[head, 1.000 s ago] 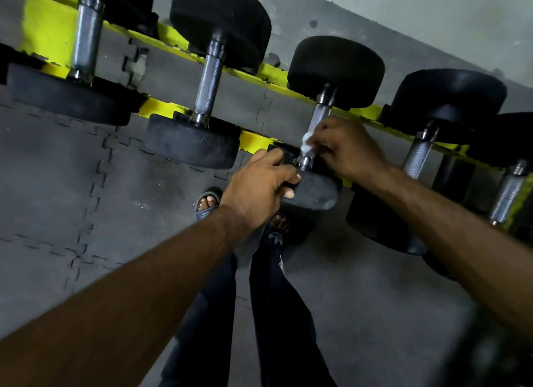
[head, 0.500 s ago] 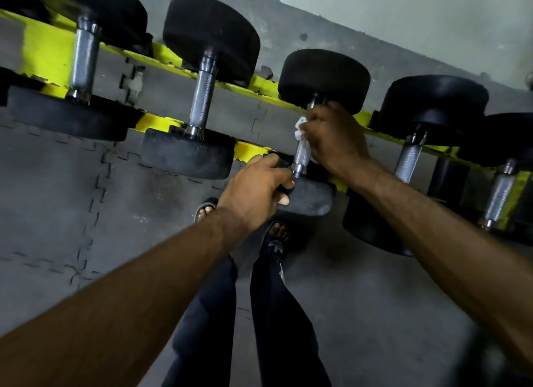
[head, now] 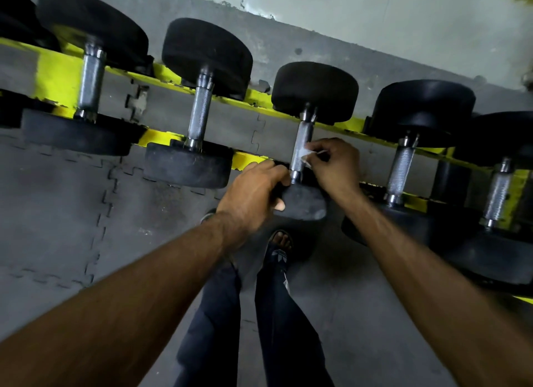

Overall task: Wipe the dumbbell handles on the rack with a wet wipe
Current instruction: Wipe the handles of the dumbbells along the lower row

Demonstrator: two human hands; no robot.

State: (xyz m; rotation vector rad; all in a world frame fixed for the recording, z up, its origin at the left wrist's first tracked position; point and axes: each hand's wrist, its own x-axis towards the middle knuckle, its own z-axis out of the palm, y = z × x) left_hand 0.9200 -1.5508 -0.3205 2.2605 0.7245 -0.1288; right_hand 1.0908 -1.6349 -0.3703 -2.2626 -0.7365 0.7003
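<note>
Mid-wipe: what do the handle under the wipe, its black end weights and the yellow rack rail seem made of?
Handle: bright metal, likely chromed steel; it glints and shows fine knurling. End weights: matte black, probably rubber-coated; dull, with scuffed grey edges. Rack rail: seemingly painted metal; the yellow coat is chipped and dark-smudged.

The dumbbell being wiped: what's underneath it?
Yellow rack rails run under it. Grey floor matting shows below the handle, and a sandalled foot below the near head. The left hand gripping that head hides where it sits on the rail.
</note>
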